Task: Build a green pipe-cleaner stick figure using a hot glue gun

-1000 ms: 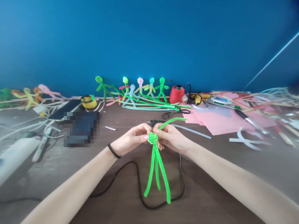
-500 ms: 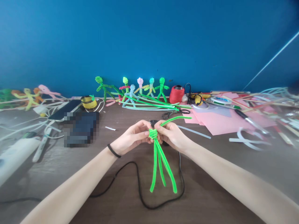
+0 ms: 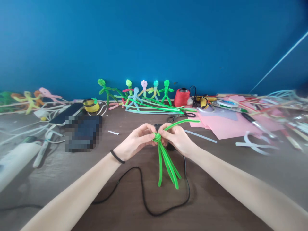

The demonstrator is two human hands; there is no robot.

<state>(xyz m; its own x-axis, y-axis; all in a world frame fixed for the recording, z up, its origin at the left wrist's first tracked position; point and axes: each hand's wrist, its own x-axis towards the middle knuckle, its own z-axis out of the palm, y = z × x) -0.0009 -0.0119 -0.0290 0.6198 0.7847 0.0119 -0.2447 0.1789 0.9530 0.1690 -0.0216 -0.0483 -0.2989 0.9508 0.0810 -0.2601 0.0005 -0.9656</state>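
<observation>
Between my hands, above the table, is a bundle of bright green pipe cleaners (image 3: pixel 166 160) with a coiled knob (image 3: pixel 157 137) at its top. My left hand (image 3: pixel 141 138) pinches the knob from its left side. My right hand (image 3: pixel 176 138) grips a green pipe cleaner strand (image 3: pixel 184 121) close to the knob, and the strand's free end sticks out to the right. Several loose ends hang below the knob, fanned apart. My fingers partly hide the knob and the start of the strand.
Pipe cleaner figures (image 3: pixel 166 91) stand along the blue wall, with loose pipe cleaners (image 3: pixel 154 107) before them. Scissors (image 3: pixel 172 119), a red thread spool (image 3: pixel 182 98) and pink paper (image 3: pixel 223 128) lie to the right. Phones and white cables are left; a black cord (image 3: pixel 144 195) loops below my hands.
The green bundle has turned and its hanging ends have swung, now reaching less far down and showing an extra strand. Both hands keep their hold in nearly the same place.
</observation>
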